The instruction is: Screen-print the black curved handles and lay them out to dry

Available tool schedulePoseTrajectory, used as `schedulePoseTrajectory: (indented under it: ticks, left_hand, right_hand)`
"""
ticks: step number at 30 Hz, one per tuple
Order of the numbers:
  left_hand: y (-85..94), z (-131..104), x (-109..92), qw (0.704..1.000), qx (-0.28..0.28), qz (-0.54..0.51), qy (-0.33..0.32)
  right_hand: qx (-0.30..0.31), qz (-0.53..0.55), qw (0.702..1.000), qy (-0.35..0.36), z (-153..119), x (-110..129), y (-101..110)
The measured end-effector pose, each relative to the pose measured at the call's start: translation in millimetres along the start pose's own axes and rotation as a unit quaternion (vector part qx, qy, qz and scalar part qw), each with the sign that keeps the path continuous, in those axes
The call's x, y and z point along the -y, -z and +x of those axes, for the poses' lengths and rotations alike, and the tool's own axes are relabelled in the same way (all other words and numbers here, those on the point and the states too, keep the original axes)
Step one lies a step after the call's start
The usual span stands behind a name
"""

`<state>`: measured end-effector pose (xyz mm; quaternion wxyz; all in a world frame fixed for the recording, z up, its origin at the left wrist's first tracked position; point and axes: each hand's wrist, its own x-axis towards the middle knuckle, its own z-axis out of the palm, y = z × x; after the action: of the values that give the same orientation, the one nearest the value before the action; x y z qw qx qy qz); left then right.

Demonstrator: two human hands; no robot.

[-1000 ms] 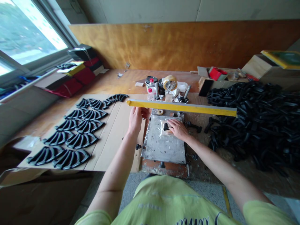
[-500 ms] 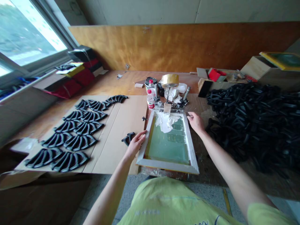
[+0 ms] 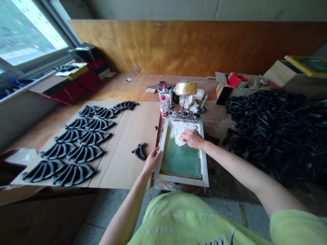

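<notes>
A framed screen [image 3: 182, 182] with a green mesh lies in front of me, with white paste [image 3: 176, 131] smeared over its far part. My left hand [image 3: 154, 157] grips the left side of the frame. Over the paste, my right hand [image 3: 191, 139] has its fingers closed around a small tan piece, perhaps a scraper, mostly hidden by the fingers. One black curved part [image 3: 140, 151] rests on the cardboard to the left of my left hand. Metal clamps [image 3: 185, 115] hold the frame's far edge.
Rows of black parts [image 3: 85, 153] lie on cardboard [image 3: 122, 136] at left. A large black heap [image 3: 276, 129] fills the right. Bottles [image 3: 164, 107], a tape roll [image 3: 187, 88] and crumpled paper [image 3: 187, 101] stand behind the frame.
My right hand has moved from the frame's right edge inward over the paste, closing on the small piece. The frame's near end has shifted left and lies lower. My left hand stays on its side.
</notes>
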<state>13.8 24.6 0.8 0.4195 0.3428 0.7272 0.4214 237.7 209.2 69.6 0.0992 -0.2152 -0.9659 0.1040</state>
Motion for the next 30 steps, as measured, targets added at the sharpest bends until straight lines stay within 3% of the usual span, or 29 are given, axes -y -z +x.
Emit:
schedulePoseTrajectory:
  ticks: [3, 7, 11, 15, 19, 21, 24, 26, 28, 30]
  left_hand:
    - [-0.6, -1, -3, 1.0, -0.003, 0.007, -0.003]
    - [0.2, -3, -7, 1.0, -0.003, -0.008, 0.006]
    - [0.7, -3, -8, 0.999, 0.005, -0.028, 0.018]
    - [5.0, -8, -18, 0.998, 0.013, -0.05, 0.026]
    - [19.3, -20, -51, 0.993, 0.057, -0.102, 0.018]
    - [26.7, -25, -75, 0.989, 0.067, -0.13, -0.002]
    - [31.0, -24, -113, 0.977, 0.052, -0.194, -0.073]
    - [28.9, -16, -140, 0.962, 0.04, -0.235, -0.135]
    - [24.5, -6, -163, 0.95, 0.048, -0.264, -0.163]
    - [18.7, 4, -179, 0.946, 0.054, -0.281, -0.152]
  right_hand:
    - [0.029, 0.005, 0.999, 0.041, -7, 1, 8]
    - [-0.025, -0.032, 0.999, -0.011, -2, 9, 3]
    - [-0.039, -0.029, 0.998, 0.027, -18, 16, -10]
    - [-0.066, 0.031, 0.997, -0.013, -3, 4, 2]
    - [-0.116, 0.02, 0.985, -0.126, 43, -22, 27]
    - [-0.162, -0.002, 0.973, -0.166, 50, -42, 40]
    - [-0.28, -0.01, 0.93, -0.238, 26, -81, 53]
    - [-0.322, 0.006, 0.888, -0.328, -5, -102, 48]
    - [-0.295, 0.036, 0.861, -0.412, -33, -109, 29]
    - [-0.224, 0.081, 0.879, -0.414, -52, -100, 0]
